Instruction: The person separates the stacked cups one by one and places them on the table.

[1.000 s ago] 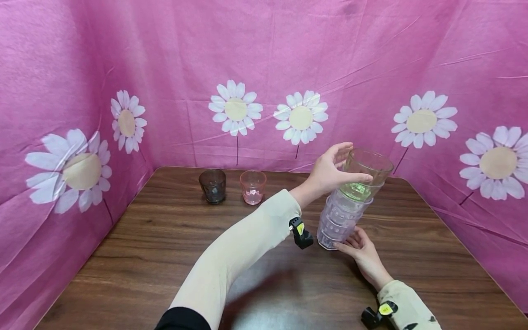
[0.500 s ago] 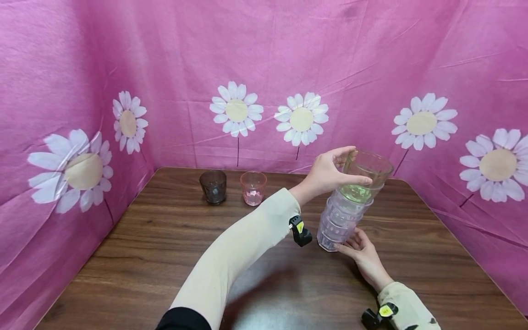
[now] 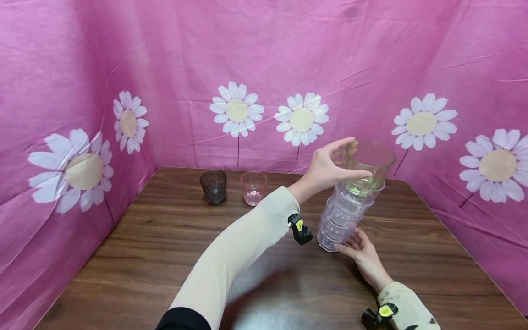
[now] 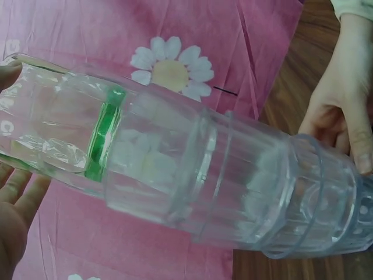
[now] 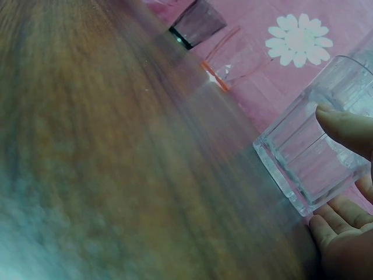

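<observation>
At table's far right, left hand (image 3: 326, 170) gripping top glass (image 3: 369, 160), right hand (image 3: 363, 256) half-hidden, steadying stack (image 3: 340, 217) base.

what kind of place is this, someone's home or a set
Probably a staged recording booth, not a lived-in room: pink daisy-print cloth hangs on all three sides of a wooden table, which carries only a few plastic cups.
</observation>
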Available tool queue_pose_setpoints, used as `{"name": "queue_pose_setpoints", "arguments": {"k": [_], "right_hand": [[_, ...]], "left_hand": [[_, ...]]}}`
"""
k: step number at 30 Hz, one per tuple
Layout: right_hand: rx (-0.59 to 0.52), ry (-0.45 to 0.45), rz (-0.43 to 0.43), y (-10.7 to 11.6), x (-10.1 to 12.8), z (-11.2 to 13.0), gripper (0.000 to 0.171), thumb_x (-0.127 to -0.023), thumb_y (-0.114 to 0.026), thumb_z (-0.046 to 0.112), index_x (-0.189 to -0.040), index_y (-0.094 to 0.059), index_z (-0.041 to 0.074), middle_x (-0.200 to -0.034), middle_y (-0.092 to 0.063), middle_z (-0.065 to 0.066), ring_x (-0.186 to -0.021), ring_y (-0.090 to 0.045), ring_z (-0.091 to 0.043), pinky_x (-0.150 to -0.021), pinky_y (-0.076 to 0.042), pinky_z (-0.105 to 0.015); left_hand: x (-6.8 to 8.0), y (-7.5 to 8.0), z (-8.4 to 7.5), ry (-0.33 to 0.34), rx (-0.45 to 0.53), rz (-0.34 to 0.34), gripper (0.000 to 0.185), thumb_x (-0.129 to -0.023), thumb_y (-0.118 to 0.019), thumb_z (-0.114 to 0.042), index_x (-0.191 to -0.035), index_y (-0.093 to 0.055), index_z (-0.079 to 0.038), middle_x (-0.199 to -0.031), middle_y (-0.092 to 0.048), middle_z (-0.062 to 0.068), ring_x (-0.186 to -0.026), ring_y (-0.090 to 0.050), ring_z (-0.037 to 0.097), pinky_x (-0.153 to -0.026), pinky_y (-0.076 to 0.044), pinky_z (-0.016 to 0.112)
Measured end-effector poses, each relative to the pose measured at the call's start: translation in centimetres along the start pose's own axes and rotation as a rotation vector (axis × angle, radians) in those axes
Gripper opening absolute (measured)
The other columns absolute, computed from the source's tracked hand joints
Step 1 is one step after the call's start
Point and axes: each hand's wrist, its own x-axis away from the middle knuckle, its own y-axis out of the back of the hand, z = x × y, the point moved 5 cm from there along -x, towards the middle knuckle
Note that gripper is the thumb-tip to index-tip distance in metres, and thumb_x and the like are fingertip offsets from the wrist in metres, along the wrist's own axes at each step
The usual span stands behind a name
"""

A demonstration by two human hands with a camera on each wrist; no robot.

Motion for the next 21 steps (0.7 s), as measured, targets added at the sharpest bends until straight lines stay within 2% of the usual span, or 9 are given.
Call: {"name": "queue_pose_setpoints", "arguments": {"k": [4, 9, 14, 21], "right_hand": [[0.010, -0.002, 0.007, 0.0, 0.0, -0.1, 0.050, -0.085, -0.067, -0.013, -0.122, -0.048, 0.014, -0.112, -0.063, 0.012, -0.104, -0.060, -0.001, -0.086, -0.052, -0.016], [0.029, -0.019, 0.004, 0.2, -0.2, -0.1, 0.050, -0.085, -0.068, -0.010, -0.125, -0.046, 0.011, -0.113, -0.062, 0.013, -0.105, -0.059, 0.000, -0.088, -0.051, -0.015], [0.036, -0.032, 0.000, 0.2, -0.2, -0.1, 0.052, -0.085, -0.070, -0.009, -0.127, -0.043, 0.008, -0.112, -0.061, 0.013, -0.105, -0.059, 0.000, -0.088, -0.051, -0.015], [0.034, -0.013, 0.005, 0.1, -0.2, -0.1, 0.052, -0.084, -0.069, -0.010, -0.125, -0.044, 0.010, -0.112, -0.062, 0.013, -0.105, -0.059, 0.000, -0.088, -0.051, -0.014]], "left_hand": [[-0.1, 0.5, -0.7, -0.017, 0.019, -0.025, 0.078, -0.068, -0.092, -0.006, -0.138, -0.057, -0.005, -0.123, -0.068, -0.001, -0.106, -0.059, -0.002, -0.085, -0.055, 0.016], [-0.4, 1.1, -1.8, -0.042, 0.072, -0.039, 0.079, -0.069, -0.090, -0.001, -0.139, -0.055, -0.003, -0.127, -0.067, 0.004, -0.109, -0.059, -0.001, -0.087, -0.055, 0.017], [-0.7, 2.1, -2.3, -0.022, 0.135, -0.064, 0.078, -0.070, -0.089, 0.001, -0.139, -0.054, -0.003, -0.130, -0.065, 0.007, -0.111, -0.061, 0.003, -0.089, -0.055, 0.019], [-0.9, 4.1, -2.2, -0.006, 0.183, -0.122, 0.076, -0.071, -0.087, 0.005, -0.140, -0.054, -0.003, -0.129, -0.064, 0.003, -0.109, -0.063, 0.010, -0.089, -0.055, 0.021]]}}
